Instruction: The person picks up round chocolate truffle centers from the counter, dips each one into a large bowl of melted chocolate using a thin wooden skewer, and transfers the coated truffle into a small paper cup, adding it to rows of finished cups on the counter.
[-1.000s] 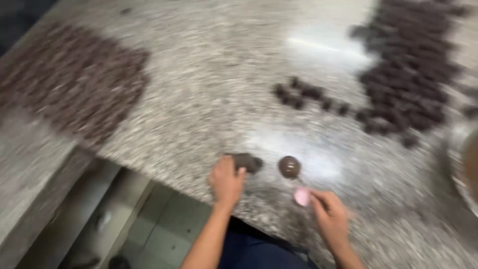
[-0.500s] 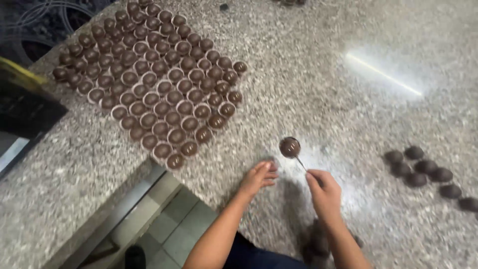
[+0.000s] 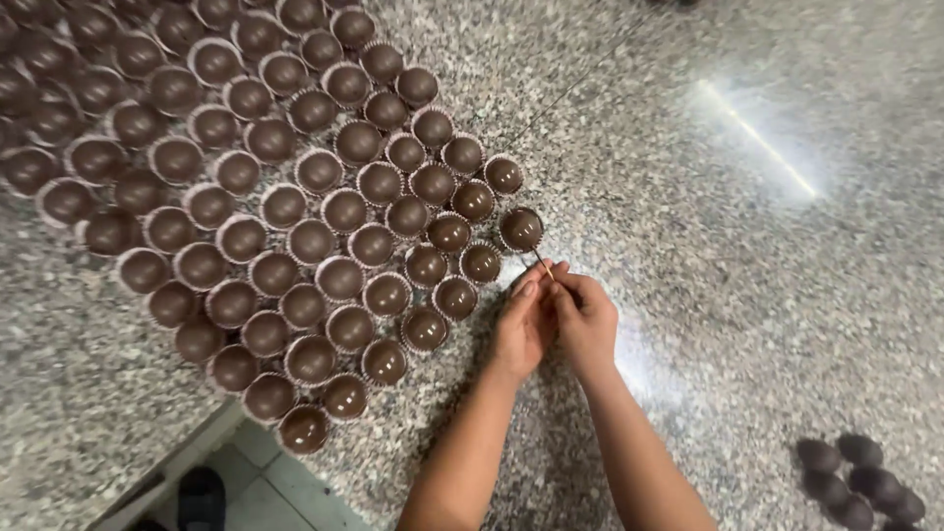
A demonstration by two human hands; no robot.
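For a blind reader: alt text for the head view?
Both hands pinch a thin stick stuck in a chocolate ball at the edge of rows of chocolate balls in paper cups on a speckled stone counter.

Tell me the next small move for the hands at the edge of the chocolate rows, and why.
Probably slide the stick out of the chocolate ball. The ball already sits in a paper cup at the right end of the rows, in line with its neighbours, while the left hand and right hand both pinch the thin stick just below it. Pull gently, since the ball might lift with it.
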